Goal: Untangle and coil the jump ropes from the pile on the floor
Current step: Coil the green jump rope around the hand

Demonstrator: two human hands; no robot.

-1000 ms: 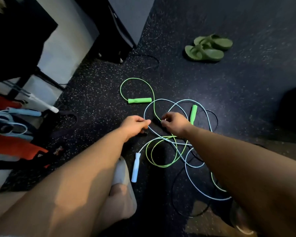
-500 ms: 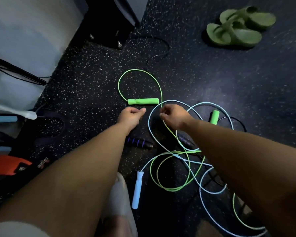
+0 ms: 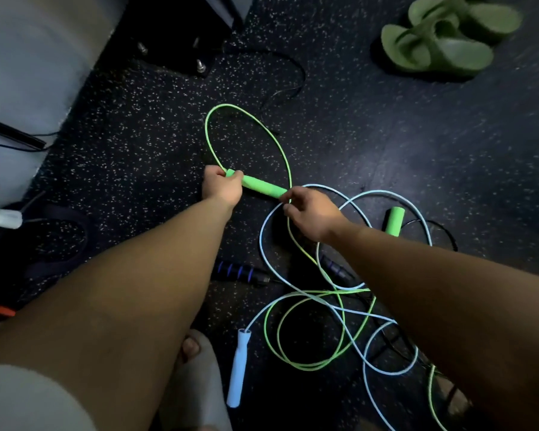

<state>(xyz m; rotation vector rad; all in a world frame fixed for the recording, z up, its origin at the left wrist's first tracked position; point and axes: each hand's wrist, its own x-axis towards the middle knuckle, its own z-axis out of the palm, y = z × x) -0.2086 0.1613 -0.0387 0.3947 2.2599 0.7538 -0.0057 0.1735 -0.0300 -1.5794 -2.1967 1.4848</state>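
A tangle of jump ropes lies on the dark speckled floor. My left hand (image 3: pixel 222 187) grips the left end of a green handle (image 3: pixel 263 186), tilted off the floor. My right hand (image 3: pixel 310 213) pinches the green cord (image 3: pixel 218 119) where it crosses that handle's right end. The cord arcs up in a loop, then runs down into coils below. The second green handle (image 3: pixel 394 220) lies to the right. A light blue rope (image 3: pixel 262 244) loops through the green one, its blue handle (image 3: pixel 238 371) near my foot. Two black-and-purple handles (image 3: pixel 238 272) lie under the cords.
Green sandals (image 3: pixel 442 42) sit at the top right. A black machine base with bolts (image 3: pixel 175 42) and a thin black cable (image 3: pixel 280 88) are at the top. Gear and a white-tipped bar (image 3: pixel 2 218) crowd the left edge. My foot in a pale slipper (image 3: pixel 199 377) is at the bottom.
My left hand has reached forward and taken hold of the green handle, lifting one end. My right hand moved up to the cord at the handle's other end. The camera leaned closer.
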